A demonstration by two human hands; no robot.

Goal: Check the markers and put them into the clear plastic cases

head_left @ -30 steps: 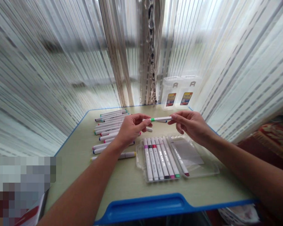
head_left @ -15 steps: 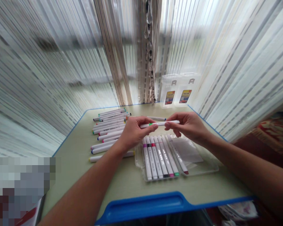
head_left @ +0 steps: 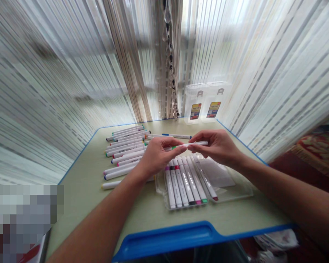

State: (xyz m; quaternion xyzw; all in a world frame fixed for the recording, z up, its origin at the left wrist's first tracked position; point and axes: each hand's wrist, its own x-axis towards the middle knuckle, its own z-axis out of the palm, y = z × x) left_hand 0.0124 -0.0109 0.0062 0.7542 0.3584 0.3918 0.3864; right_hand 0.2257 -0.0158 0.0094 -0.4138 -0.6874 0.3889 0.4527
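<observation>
A white marker with a green band is held level between both hands above the table. My left hand pinches its left end, fingers closed over the green part. My right hand grips the right part between thumb and fingers, close to the left fingertips. Below them lies an open clear plastic case, with several white markers side by side in its left half. One marker with a dark red end rests slanted near the middle of the case. A white paper shows in the right half.
Several loose markers lie in a column on the table's left. A blue-ended marker lies behind my hands. Two clear boxes with labels stand at the back right. A blue tray edge runs along the front; string curtains surround the table.
My hands have drawn closer together along the marker, the left fingertips now almost meeting the right. The view has shifted slightly. The markers in the case look unchanged.
</observation>
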